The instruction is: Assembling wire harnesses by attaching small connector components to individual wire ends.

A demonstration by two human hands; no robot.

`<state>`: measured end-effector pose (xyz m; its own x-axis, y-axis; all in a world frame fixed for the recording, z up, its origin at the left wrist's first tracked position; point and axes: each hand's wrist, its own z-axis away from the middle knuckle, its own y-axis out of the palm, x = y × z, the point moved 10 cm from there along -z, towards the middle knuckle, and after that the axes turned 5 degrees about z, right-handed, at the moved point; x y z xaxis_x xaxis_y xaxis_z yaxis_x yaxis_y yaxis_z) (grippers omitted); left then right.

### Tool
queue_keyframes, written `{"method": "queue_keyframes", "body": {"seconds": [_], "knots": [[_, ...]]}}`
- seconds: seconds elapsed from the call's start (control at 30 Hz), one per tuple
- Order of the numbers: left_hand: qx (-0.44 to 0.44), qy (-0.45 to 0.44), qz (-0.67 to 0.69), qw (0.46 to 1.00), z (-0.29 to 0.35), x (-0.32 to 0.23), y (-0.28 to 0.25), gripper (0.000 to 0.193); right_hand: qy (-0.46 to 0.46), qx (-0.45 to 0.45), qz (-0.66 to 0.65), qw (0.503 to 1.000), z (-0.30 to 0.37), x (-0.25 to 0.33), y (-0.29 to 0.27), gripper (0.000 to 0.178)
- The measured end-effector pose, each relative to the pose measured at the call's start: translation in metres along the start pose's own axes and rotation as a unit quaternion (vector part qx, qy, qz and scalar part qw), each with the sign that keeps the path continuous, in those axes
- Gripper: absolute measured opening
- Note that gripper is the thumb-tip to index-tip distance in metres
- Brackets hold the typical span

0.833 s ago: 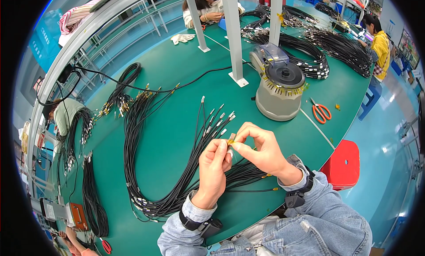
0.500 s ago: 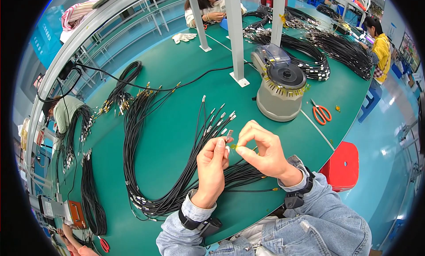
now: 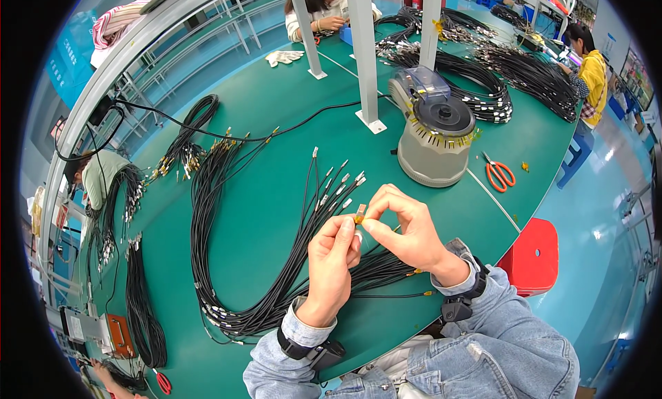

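Observation:
My left hand [image 3: 329, 266] pinches a small metal cable connector [image 3: 361, 209] between thumb and fingers, tip pointing up. A bit of yellow tape [image 3: 358, 220] lies against the connector's base. The thumb and forefinger of my right hand [image 3: 408, 235] close on that tape, right beside my left fingertips. Behind and below both hands runs a bundle of black cables [image 3: 255, 302], curving across the green table, with pale connectors at its ends. Part of the bundle is hidden by my hands.
A round grey tape dispenser [image 3: 433, 157] stands beyond my right hand, near orange-handled scissors [image 3: 498, 174]. Grey posts [image 3: 365, 61] rise from the table [image 3: 289, 137]. More cable bundles [image 3: 145, 309] lie left and far right. A red stool [image 3: 534, 261] stands at right; co-workers sit around.
My right hand has moved slightly left and up to the connector. The yellow tape, earlier hanging between the hands, now touches the connector's base.

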<state>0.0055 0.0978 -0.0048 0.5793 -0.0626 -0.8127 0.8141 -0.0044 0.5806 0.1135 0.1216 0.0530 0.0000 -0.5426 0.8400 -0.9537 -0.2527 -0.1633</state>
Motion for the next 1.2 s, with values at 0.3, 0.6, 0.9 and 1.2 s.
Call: {"method": "queue_keyframes", "body": {"seconds": [0.3, 0.6, 0.9, 1.2], "knots": [[-0.006, -0.01, 0.008, 1.0, 0.001, -0.001, 0.003, 0.017, 0.007, -0.026, 0.012, 1.0, 0.0, 0.002, -0.003, 0.007], [-0.012, -0.002, -0.008, 1.0, 0.001, -0.002, 0.002, 0.013, 0.003, -0.006, 0.023, 1.0, 0.0, 0.002, -0.001, 0.007], [-0.013, 0.003, -0.01, 1.0, 0.002, -0.002, 0.002, 0.016, 0.008, -0.001, 0.022, 1.0, 0.001, 0.002, 0.0, 0.007], [-0.015, -0.008, -0.003, 1.0, 0.004, -0.003, 0.003, 0.021, 0.087, 0.009, -0.085, 0.992, 0.004, -0.015, 0.005, 0.009]]}}
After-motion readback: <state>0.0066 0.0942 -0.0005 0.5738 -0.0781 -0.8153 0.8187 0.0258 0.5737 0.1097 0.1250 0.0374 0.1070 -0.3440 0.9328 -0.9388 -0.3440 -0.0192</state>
